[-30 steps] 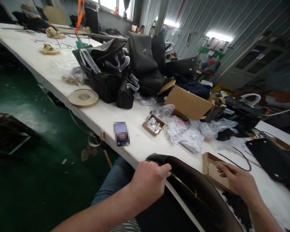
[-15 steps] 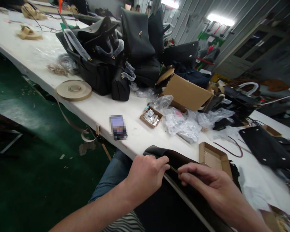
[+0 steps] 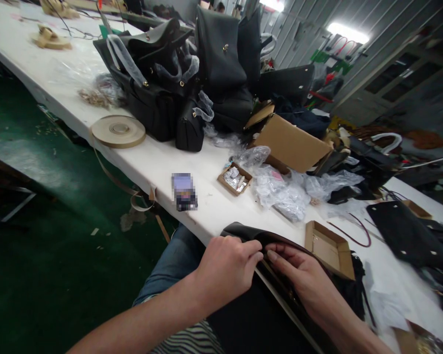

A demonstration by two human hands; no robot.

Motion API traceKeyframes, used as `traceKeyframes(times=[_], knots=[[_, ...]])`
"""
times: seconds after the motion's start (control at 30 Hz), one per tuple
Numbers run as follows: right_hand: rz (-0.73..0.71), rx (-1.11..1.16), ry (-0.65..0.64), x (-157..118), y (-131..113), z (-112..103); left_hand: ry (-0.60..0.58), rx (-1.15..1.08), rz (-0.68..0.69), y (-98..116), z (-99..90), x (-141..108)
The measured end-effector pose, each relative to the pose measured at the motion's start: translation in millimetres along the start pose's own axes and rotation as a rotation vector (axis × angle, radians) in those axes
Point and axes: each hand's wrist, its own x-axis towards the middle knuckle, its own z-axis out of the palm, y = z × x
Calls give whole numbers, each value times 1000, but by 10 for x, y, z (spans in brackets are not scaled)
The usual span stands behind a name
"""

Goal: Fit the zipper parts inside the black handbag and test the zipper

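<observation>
A black leather piece (image 3: 239,230) lies across my lap and the table's front edge, with a pale edge strip running down it. My left hand (image 3: 231,260) is closed in a pinch over its upper part; whatever sits between the fingertips is too small to name. Close beside it, my right hand (image 3: 299,265) reaches inside the fold of the leather, thumb and fingers bent together near the left fingertips. What the right fingertips hold, if anything, is hidden.
On the white table (image 3: 158,169) are a tape roll (image 3: 118,132), a blurred-out item (image 3: 184,191), a small box of metal parts (image 3: 235,178), plastic bags (image 3: 280,189), an open shallow carton (image 3: 328,248), black bags (image 3: 151,98) and a larger cardboard box (image 3: 291,142).
My right hand has moved slightly up and into the leather's fold, nearer my left fingertips. The thin thing seen between the hands earlier no longer shows clearly. The view has shifted slightly.
</observation>
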Motion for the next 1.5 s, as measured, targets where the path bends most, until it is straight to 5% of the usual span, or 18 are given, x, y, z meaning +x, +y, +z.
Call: traceKeyframes(times=[0.5, 0.83, 1.23, 1.5], knots=[[66, 112, -89, 90, -66, 32, 118, 71, -73, 84, 142, -30], [-11, 1, -176, 94, -61, 9, 146, 65, -62, 75, 180, -36], [-26, 139, -238, 173, -131, 30, 54, 13, -24, 11, 80, -44], [-21, 259, -215, 275, -104, 17, 136, 116, -41, -31, 157, -11]])
